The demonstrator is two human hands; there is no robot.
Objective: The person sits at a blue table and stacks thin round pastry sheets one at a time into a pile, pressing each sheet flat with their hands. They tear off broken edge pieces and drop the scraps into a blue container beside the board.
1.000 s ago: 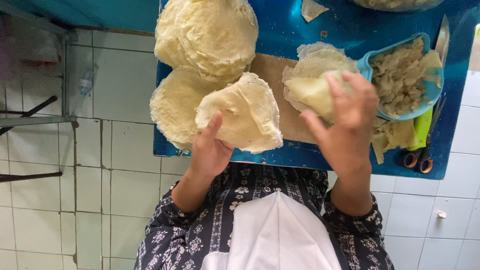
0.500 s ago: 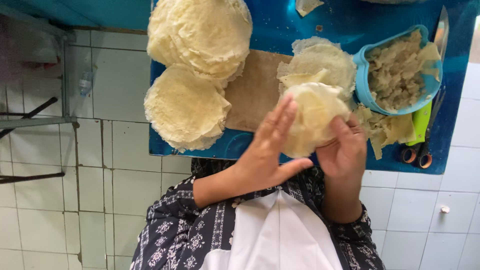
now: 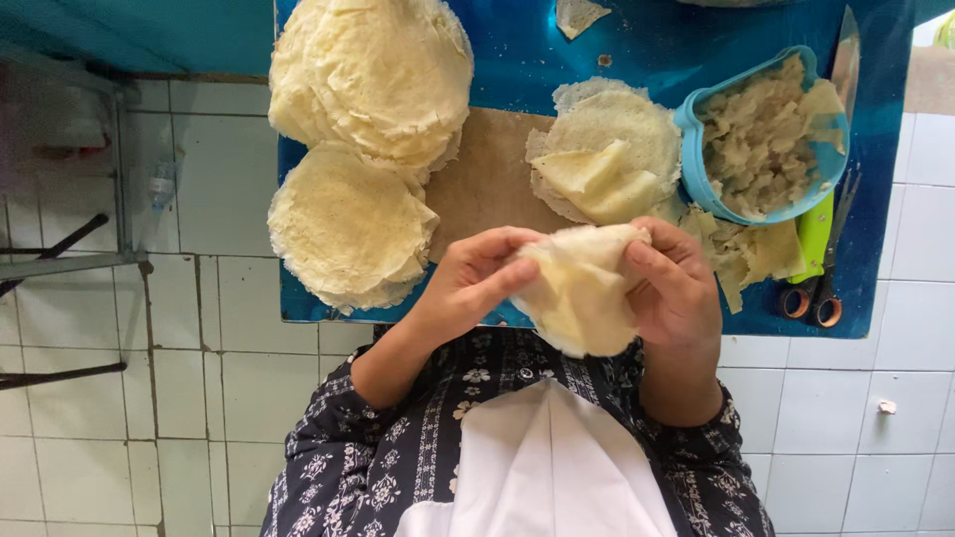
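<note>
While both hands (image 3: 477,283) grip it | folded wrapper (image 3: 577,293) | long axis toward chest

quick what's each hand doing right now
Left hand: closed, pinching the edge of the folded wrapper.
Right hand: closed around the same wrapper, cupping it.

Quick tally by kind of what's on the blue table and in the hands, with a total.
Stacks of round wrappers: 3, large, lower left, by the bowl
Wrapper held in both hands, left hand, right hand: 1
Blue bowl of filling: 1
Wooden board: 1
Scissors: 1
Knife: 1
Total: 8
</note>
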